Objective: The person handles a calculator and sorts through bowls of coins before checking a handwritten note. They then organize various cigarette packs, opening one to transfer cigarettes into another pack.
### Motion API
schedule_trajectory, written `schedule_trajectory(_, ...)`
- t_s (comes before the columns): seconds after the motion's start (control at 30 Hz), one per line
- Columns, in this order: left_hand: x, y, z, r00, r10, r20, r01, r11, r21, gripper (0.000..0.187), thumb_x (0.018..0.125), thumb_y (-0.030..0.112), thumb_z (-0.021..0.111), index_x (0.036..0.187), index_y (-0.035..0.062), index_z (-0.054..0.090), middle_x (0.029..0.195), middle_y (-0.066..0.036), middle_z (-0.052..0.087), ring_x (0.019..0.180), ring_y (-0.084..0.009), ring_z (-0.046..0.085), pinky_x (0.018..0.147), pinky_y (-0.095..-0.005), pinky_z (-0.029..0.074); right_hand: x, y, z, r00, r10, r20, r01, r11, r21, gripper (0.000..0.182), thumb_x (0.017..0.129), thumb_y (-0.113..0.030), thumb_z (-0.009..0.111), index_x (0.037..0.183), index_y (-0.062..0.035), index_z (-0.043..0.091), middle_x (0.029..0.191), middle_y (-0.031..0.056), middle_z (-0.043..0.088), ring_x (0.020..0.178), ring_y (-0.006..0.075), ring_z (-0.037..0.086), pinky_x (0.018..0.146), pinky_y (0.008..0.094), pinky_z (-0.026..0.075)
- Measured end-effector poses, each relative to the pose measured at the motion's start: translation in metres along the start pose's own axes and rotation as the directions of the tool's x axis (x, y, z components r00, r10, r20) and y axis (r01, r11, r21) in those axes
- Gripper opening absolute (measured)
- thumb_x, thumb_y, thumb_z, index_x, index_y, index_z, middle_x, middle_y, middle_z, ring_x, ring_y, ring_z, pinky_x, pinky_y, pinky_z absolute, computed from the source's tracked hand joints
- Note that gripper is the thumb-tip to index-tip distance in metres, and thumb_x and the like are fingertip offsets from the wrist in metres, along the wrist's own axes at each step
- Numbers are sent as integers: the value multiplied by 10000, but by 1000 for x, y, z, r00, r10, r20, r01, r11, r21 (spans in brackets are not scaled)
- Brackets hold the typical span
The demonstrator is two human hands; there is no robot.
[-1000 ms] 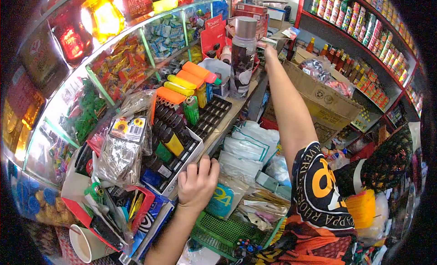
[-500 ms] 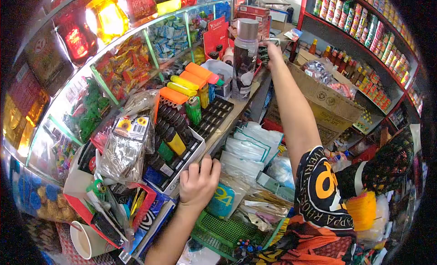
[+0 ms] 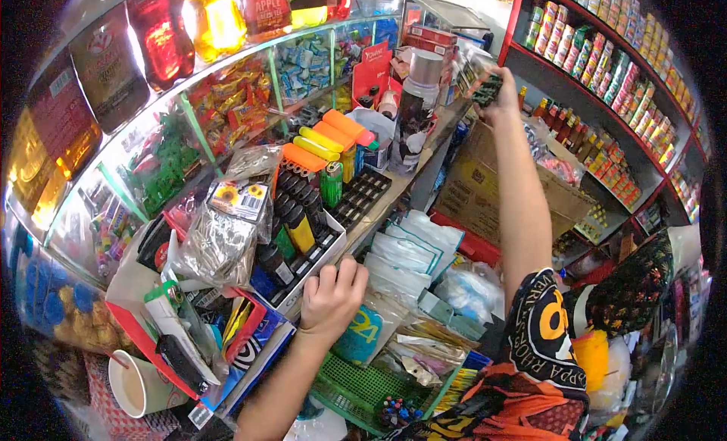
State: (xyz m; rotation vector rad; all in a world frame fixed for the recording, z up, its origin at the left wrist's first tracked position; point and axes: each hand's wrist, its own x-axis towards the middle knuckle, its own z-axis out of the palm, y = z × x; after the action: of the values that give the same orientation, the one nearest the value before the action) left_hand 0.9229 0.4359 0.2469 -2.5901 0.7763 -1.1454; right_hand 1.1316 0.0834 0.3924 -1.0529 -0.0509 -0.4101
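Observation:
My left hand [image 3: 333, 295] is closed with its fingers curled under, resting at the counter's edge beside a white box [image 3: 338, 239] of dark-capped bottles; what lies under the fingers is hidden. Farther out, my right hand [image 3: 503, 100] is raised and closed on a dark green patterned item [image 3: 487, 91], whose kind I cannot tell. A blurred, clear-and-dark flat pack [image 3: 471, 68] overlaps it on the far side. To the left of that hand stands a tall clear container [image 3: 416, 111] with a grey lid. Orange and yellow tubes [image 3: 318, 142] lie between the hands.
Plastic-wrapped packets [image 3: 216, 244] and a red-edged box [image 3: 144, 342] crowd the left side, near a paper cup [image 3: 140, 388]. Below sits a green basket [image 3: 348, 388]. Bundled plastic bags [image 3: 409, 251], a cardboard carton [image 3: 485, 176] and can shelves [image 3: 598, 54] stand at right.
My right hand has lifted away from behind the tall container and moved right, carrying the dark green item. My left hand stays at the counter's edge. The view has shifted slightly.

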Motion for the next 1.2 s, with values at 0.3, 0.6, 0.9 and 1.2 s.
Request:
schedule_trajectory(0.3, 2, 0, 1, 998, 4, -58, -2, 1000, 28, 39, 706, 198, 520, 735, 195, 546, 840, 29, 513, 681, -154, 445, 531, -269, 346, -4, -23, 66, 998, 32, -53, -36, 996, -79, 275, 657, -374, 597, 648, -117, 498, 588, 94, 514, 567, 224, 500, 514, 381, 396)
schedule_trajectory(0.6, 0, -2, 0, 999, 27, -36, -26, 999, 42, 82, 700, 208, 515, 776, 196, 543, 888, 30, 521, 667, -143, 430, 524, -264, 324, 48, -4, 77, 994, -1, -108, -9, 996, -89, 281, 619, -313, 584, 797, -106, 517, 754, 77, 524, 662, 239, 503, 553, 432, 416)
schedule_trajectory(0.9, 1, -2, 0, 998, 29, -54, -28, 999, 29, 77, 697, 204, 515, 768, 194, 544, 887, 36, 522, 667, -140, 429, 516, -263, 330, 117, 14, 83, 903, -258, -342, 95, 899, -427, 453, 694, -427, 500, 886, -21, 559, 879, 149, 569, 773, 260, 546, 723, 434, 432)
schedule_trajectory(1.2, 1, -2, 0, 998, 36, -57, -34, 999, 34, 42, 685, 204, 516, 721, 184, 526, 850, 40, 521, 637, -128, 415, 505, -253, 319, 163, 35, 68, 904, -242, -352, -21, 798, -602, 816, 694, -343, 553, 1366, -199, 112, 1362, 305, -87, 1266, 418, 100, 1011, 456, 189)
